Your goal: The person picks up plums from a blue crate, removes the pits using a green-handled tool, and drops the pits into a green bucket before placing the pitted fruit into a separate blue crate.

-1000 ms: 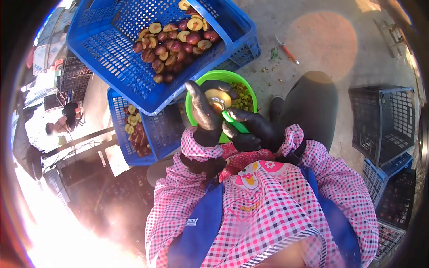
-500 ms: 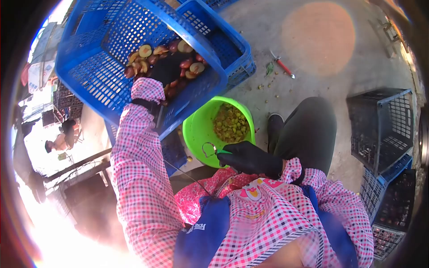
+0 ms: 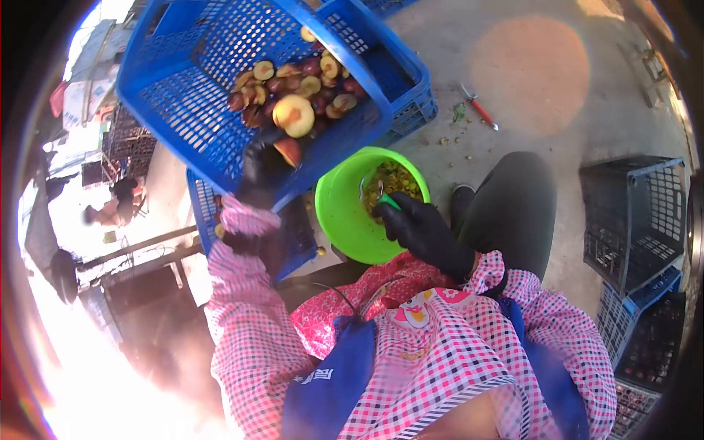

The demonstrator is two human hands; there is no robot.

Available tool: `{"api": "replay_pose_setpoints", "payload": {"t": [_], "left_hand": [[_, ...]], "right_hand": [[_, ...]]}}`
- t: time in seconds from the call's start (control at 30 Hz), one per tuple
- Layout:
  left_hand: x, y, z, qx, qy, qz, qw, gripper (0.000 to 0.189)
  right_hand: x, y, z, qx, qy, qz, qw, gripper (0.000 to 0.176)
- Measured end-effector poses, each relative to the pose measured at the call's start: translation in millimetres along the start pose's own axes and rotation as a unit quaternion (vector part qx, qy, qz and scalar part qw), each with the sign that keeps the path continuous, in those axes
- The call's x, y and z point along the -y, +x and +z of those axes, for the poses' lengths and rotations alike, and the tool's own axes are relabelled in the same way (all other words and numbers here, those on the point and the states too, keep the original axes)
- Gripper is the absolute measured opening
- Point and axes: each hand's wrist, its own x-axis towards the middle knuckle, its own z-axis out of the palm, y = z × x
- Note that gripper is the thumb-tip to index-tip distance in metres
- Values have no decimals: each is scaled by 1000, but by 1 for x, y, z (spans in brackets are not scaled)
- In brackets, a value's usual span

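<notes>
My left hand point(image 3: 260, 172), in a black glove, is at the near rim of the tilted blue crate point(image 3: 158, 143). Its fingers are closed about a red-skinned plum half point(image 3: 289, 152); a larger-looking pale plum half point(image 3: 294, 116) shows its cut face just beyond the fingertips. Behind it in the crate lie many cut plums point(image 3: 275, 84). In my black-gloved right hand point(image 3: 422, 227) is a green-handled pitting tool point(image 3: 387, 199) with a metal loop. The loop points into the lime-green bucket point(image 3: 337, 209), which holds small yellowish-brown scraps point(image 3: 396, 178).
Another blue crate point(image 3: 414, 110) stands under the tilted one. Red-handled pruning shears point(image 3: 482, 114) lie on the concrete floor beside small scraps. To the right are a black crate point(image 3: 638, 213) and stacked crates below it. Someone point(image 3: 117, 205) sits at the far left.
My left hand has drawn back from among the plums to the crate's near side, with a plum half. My right hand has moved the tool slightly up and right, over the bucket.
</notes>
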Motion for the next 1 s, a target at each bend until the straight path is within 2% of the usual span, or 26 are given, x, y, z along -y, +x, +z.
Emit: {"api": "replay_pose_setpoints", "payload": {"t": [0.07, 0.13, 0.17, 0.2, 0.27, 0.3, 0.33, 0.4, 0.5, 0.63, 0.7, 0.73, 0.77, 0.8, 0.83, 0.87, 0.9, 0.93, 0.97, 1.0], "left_hand": [[38, -43, -4, -39, -14, 76, 996, 43], [59, -68, 44, -113, -112, -6, 987, 42], [67, -79, 45, -70, -45, -35, 996, 48], [77, -86, 46, -72, -48, -37, 996, 48], [94, -92, 44, -46, 59, -45, 996, 53], [101, -94, 41, -71, 138, 8, 988, 55], [104, -96, 37, -71, 138, 9, 988, 55], [98, -101, 52, -14, -15, -57, 998, 52], [98, -104, 71, -47, -7, -29, 998, 52], [113, -92, 54, -52, 4, -34, 998, 59], [118, -87, 52, -92, 69, 0, 993, 59], [117, -86, 52, -92, 68, -3, 993, 59], [112, -85, 54, -70, 99, -1, 993, 55], [108, -84, 55, -48, 130, -1, 990, 52], [103, -83, 55, -48, 129, -3, 990, 52], [98, -83, 55, -19, 100, -49, 994, 52], [96, -83, 54, 10, 71, -94, 993, 53], [98, -80, 58, 11, 70, -95, 993, 53], [104, -76, 63, 17, 99, -9, 995, 55], [110, -73, 68, 24, 127, 76, 989, 57]], "right_hand": [[-3, 0, 6, -13, -1, -18, 1000, 36], [-15, 1, 12, -86, -74, -209, 971, 34], [-17, 1, 13, -84, -97, -233, 964, 33], [-19, -4, 15, -83, -98, -230, 965, 33], [-15, -9, 17, -71, -66, -202, 975, 32], [-17, -8, 17, -71, -67, -203, 974, 32], [-23, -5, 17, -72, -90, -215, 970, 31], [-25, -4, 18, -73, -111, -228, 965, 31], [-26, -2, 19, -52, -92, -204, 973, 32], [-41, 9, 20, -55, -74, -304, 948, 36], [-34, 9, 15, -46, -72, -336, 938, 39], [-22, 3, 8, 20, -40, -193, 980, 43], [-15, -1, 3, 86, -7, -45, 995, 48], [-17, 0, 3, 84, -6, -42, 996, 48], [-20, 2, 3, 92, 7, -89, 992, 50], [-22, 4, 3, 100, 19, -135, 986, 53], [-12, 1, 0, 99, 19, -134, 986, 53], [1, -3, -7, 148, 82, -23, 985, 52], [9, -6, -11, 194, 144, 87, 966, 51], [8, -6, -10, 193, 145, 88, 966, 51]]}}
